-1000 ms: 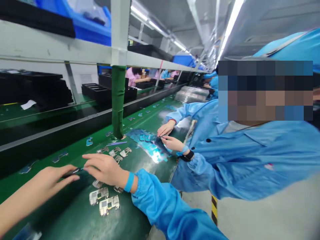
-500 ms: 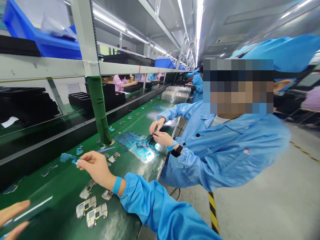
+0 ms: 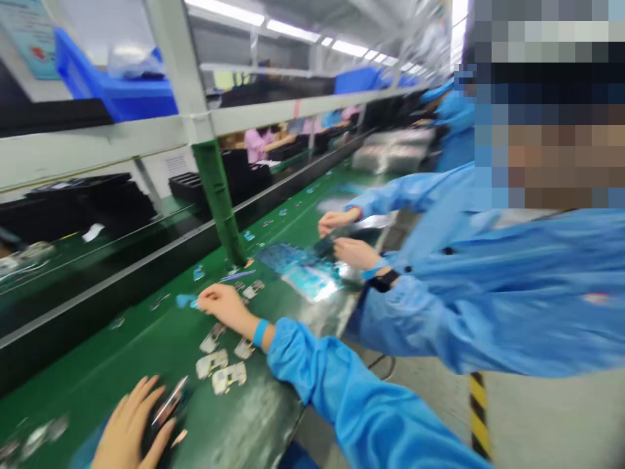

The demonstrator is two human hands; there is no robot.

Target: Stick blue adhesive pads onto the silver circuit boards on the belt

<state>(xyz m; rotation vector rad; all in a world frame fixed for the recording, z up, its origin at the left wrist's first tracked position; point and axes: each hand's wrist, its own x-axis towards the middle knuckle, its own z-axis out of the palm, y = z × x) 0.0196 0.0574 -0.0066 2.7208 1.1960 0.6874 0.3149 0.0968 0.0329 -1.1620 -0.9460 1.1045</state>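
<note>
A long assembly line runs away under strip lights, with a grey shelf rail point(image 3: 102, 143) above it carrying blue plastic bins point(image 3: 114, 88) and black trays point(image 3: 188, 187), and a green-wrapped post point(image 3: 218, 202) standing at the belt's far edge. On the green tabletop point(image 3: 263, 397), the person's right hand point(image 3: 227, 307) reaches out from a blue sleeve point(image 3: 342, 397) with a blue wristband point(image 3: 260, 333). Its fingers point(image 3: 208, 298) are pinched narrow, and a small blue film piece point(image 3: 185, 300) sits at their tips, at 9 o'clock from the hand. Silver metal frames point(image 3: 213, 363) lie at about 6 o'clock from that hand, close by but not touching it. The left hand point(image 3: 131, 430), blurred at the bottom edge, has its fingers point(image 3: 141, 397) curled around a pair of tweezers point(image 3: 168, 402), whose thin shiny tips point toward 1 o'clock. At 3 o'clock from the right hand, a co-worker's hands point(image 3: 342, 236) in blue sleeves work over a spread of blue film sheets point(image 3: 297, 270), well apart from the person's own hands.
</note>
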